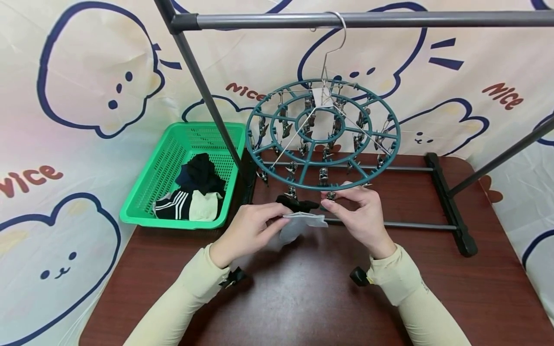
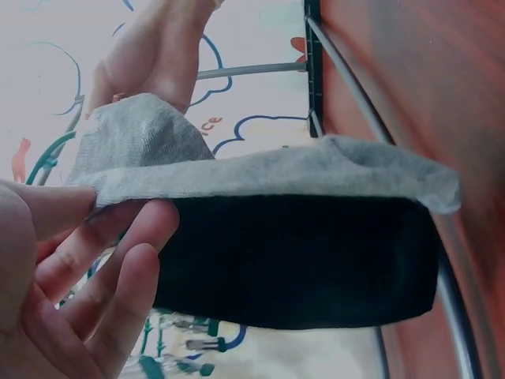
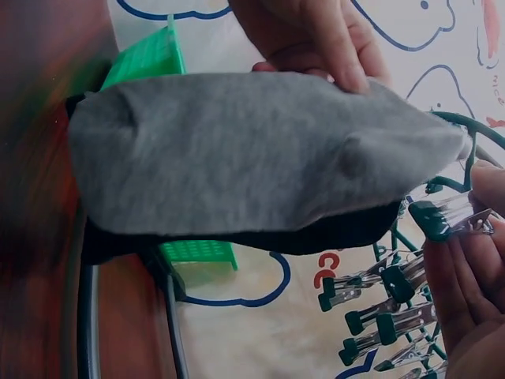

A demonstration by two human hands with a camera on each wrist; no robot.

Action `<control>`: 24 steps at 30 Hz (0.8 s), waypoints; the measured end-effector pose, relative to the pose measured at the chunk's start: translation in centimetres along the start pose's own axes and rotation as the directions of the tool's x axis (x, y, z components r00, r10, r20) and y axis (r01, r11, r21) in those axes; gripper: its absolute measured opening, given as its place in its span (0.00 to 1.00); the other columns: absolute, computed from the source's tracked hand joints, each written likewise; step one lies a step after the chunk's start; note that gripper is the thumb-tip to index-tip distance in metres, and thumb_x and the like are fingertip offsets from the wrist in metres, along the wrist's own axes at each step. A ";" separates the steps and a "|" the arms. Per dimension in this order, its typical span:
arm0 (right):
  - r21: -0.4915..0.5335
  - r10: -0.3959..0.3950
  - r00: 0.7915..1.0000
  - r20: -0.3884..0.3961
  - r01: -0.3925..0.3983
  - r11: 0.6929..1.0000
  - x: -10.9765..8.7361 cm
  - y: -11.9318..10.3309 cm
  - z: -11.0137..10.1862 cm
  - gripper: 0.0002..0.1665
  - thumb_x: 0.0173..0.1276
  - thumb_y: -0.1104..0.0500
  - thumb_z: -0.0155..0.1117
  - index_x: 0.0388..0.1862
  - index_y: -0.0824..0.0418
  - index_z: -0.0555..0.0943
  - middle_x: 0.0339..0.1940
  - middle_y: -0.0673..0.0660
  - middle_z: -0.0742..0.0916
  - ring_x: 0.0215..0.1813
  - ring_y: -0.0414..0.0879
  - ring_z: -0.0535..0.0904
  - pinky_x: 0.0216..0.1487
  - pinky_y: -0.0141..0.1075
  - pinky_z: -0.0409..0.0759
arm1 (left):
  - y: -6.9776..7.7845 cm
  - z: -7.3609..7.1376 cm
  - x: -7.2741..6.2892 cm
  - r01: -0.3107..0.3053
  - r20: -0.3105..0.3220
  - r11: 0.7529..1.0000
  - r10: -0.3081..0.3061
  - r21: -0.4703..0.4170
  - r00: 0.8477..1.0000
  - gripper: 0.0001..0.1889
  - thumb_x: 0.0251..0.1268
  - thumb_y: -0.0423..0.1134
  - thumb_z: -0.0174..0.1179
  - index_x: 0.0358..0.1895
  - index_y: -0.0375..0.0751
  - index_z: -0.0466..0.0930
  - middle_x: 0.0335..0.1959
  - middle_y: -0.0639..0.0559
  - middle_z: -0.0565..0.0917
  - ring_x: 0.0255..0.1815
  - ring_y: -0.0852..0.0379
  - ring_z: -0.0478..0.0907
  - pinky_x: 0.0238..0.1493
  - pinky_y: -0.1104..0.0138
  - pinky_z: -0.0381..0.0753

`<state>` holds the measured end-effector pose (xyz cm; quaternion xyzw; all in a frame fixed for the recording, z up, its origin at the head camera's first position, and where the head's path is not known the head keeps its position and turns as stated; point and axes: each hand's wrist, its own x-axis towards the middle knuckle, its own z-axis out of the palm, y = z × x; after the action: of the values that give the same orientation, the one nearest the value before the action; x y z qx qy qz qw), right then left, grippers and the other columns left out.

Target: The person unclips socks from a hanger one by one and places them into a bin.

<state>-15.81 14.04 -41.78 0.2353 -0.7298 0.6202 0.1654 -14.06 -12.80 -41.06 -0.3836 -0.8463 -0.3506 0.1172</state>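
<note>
My left hand (image 1: 255,228) pinches a light grey sock (image 1: 303,220) by its edge, below the front rim of a round teal clip hanger (image 1: 305,178). In the right wrist view the grey sock (image 3: 229,150) hangs with its flat side showing. My right hand (image 1: 359,211) pinches a metal clip (image 1: 331,196) with green tips, and that clip (image 3: 442,217) is apart from the sock. A black sock (image 1: 298,203) hangs from the neighbouring clip, just behind the grey one. Its dark side (image 2: 300,260) shows in the left wrist view.
The hanger hooks onto a grey metal rail (image 1: 268,21), with several clips dangling from its rings. At left, a green basket (image 1: 143,192) holds dark clothes (image 1: 201,175) and a striped black and white piece (image 1: 173,205). The rack's black foot (image 1: 452,206) stands on the brown table (image 1: 489,288).
</note>
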 end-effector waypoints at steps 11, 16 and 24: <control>0.002 -0.010 1.000 -0.021 0.011 1.000 -0.2 0.2 0.2 0.13 0.57 0.76 0.75 0.42 0.69 0.91 0.39 0.44 0.93 0.45 0.37 0.86 0.45 0.33 0.78 | 0.0 -3.1 -0.2 -0.028 -0.094 0.999 0.031 0.031 0.995 0.06 0.72 0.33 0.64 0.46 0.47 0.87 0.32 0.60 0.84 0.27 0.69 0.73 0.28 0.70 0.75; -0.019 -0.021 0.999 -0.031 0.020 1.000 -0.2 0.1 0.1 0.14 0.56 0.77 0.75 0.41 0.68 0.91 0.38 0.42 0.92 0.45 0.36 0.86 0.47 0.32 0.78 | -0.1 -4.8 -0.4 0.016 -0.126 0.999 -0.012 0.031 0.992 0.07 0.73 0.32 0.63 0.47 0.47 0.87 0.35 0.59 0.86 0.28 0.69 0.75 0.30 0.70 0.76; -0.051 -0.023 0.999 -0.035 0.022 0.998 -0.2 0.1 0.0 0.14 0.56 0.76 0.76 0.42 0.66 0.92 0.39 0.42 0.92 0.45 0.36 0.86 0.47 0.31 0.78 | -0.2 -7.1 -0.7 0.047 -0.186 0.997 -0.035 0.060 0.982 0.09 0.71 0.30 0.65 0.49 0.44 0.87 0.38 0.55 0.88 0.31 0.66 0.75 0.33 0.72 0.75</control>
<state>-15.70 14.07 -42.00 0.2284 -0.7395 0.6038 0.1911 -14.27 -18.12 -36.37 -0.3277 -0.8504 -0.3597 0.2003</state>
